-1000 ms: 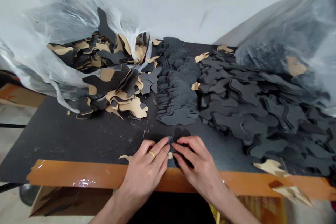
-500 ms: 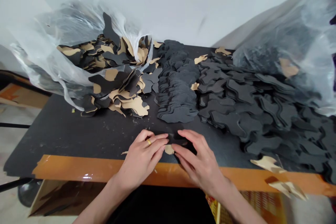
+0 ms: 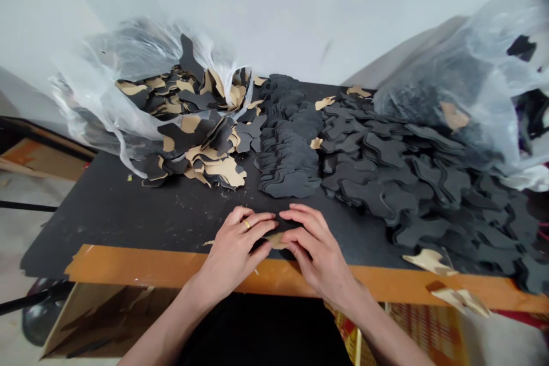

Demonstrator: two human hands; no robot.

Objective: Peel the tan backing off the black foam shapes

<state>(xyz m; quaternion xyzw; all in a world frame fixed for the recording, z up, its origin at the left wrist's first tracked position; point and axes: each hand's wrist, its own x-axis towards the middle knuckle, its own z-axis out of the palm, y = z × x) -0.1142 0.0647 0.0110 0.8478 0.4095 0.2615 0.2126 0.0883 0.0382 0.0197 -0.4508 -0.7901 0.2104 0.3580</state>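
Nearest, glossy orange tape (image 3: 128, 265) edges my matte black surface (image 3: 128, 211). My right hand (image 3: 319, 251) has its grip pinching a thin tan paper piece (image 3: 277, 240) between the hands; my left hand's (image 3: 234, 249) grip I can't tell. Beyond, a dense row of wavy black sheets (image 3: 291, 154) blocks straight ahead.

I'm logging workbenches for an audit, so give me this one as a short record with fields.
Left hand: wears a gold ring; near the left end of a tan piece
Right hand: fingertips at its right end; exact grip unclear
Table centre: overlapping row of black pieces
Table left: open plastic bag, with black and tan scraps in and before it
Table right: loose black pile before another plastic bag
Front edge: orange tape
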